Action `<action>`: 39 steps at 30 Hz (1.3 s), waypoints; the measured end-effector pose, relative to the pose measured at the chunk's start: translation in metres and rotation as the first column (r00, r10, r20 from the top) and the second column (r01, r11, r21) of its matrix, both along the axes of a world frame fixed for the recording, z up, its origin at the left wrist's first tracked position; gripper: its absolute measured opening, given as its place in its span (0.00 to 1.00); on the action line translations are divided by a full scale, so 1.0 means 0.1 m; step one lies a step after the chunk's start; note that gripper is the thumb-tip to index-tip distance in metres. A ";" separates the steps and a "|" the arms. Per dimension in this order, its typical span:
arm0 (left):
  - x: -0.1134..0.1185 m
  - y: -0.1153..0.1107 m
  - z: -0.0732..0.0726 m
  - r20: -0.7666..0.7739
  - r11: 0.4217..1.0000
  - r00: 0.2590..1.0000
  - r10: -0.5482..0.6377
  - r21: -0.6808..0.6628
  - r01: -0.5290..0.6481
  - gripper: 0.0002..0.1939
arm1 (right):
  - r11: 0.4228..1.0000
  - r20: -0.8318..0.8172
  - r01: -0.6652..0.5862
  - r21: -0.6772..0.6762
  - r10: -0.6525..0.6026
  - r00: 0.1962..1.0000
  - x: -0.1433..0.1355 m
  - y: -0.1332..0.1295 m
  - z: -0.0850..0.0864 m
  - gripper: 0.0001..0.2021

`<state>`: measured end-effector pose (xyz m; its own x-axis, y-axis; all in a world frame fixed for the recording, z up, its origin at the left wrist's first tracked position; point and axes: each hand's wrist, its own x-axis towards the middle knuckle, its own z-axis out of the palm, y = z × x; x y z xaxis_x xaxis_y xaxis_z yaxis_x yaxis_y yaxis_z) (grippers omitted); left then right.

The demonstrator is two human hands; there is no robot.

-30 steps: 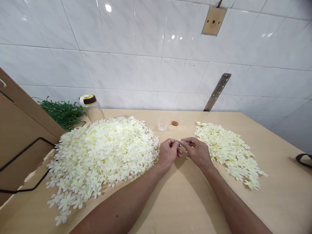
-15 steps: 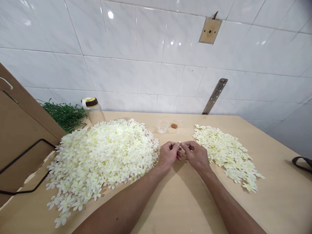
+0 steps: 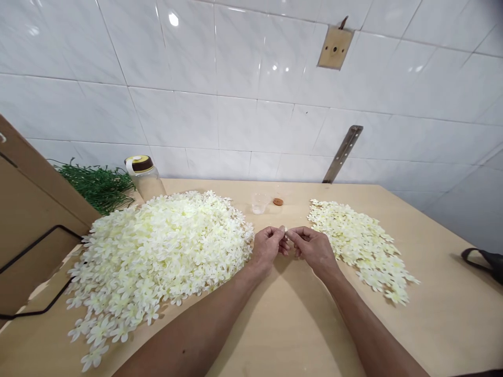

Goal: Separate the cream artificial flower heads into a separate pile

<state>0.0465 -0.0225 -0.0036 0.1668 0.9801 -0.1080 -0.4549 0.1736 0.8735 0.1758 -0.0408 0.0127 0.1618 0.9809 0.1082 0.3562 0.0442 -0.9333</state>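
My left hand and my right hand meet over the table between two heaps of artificial flowers. Thumb and forefinger of each are pinched together, fingertips nearly touching. A tiny pale bit shows between them, too small and too covered to name. Left of my hands spreads a large, tall pile of white-yellow fabric flowers. To the right lies a smaller, flatter spread of similar pale yellow flowers. Just beyond my fingers stands a small clear plastic cup, with a small brown oval piece beside it.
A clear bottle with a brown and yellow lid stands behind the big pile, near green artificial foliage. A cardboard box and a black metal frame border the left. A black strap lies at the right edge.
The view has shifted slightly, so everything sits a little further left. My hands stay together at the fingertips, with only slight finger movement.
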 end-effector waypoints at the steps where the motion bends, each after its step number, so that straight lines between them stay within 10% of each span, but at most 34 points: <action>1: 0.00 0.00 0.01 0.006 1.000 1.000 -0.003 -0.005 0.003 0.16 | 1.000 0.021 0.011 0.010 -0.011 1.000 0.00 0.00 0.01 0.21; 28: 0.00 -0.01 -0.01 -0.076 0.998 0.997 -0.032 0.043 0.035 0.16 | 0.993 0.241 0.106 0.057 -0.117 0.964 0.01 0.00 0.03 0.21; 39: 0.01 0.01 -0.04 -0.117 0.998 0.993 -0.025 0.049 0.031 0.14 | 0.997 0.089 0.073 0.000 -0.073 0.993 0.04 0.01 -0.01 0.23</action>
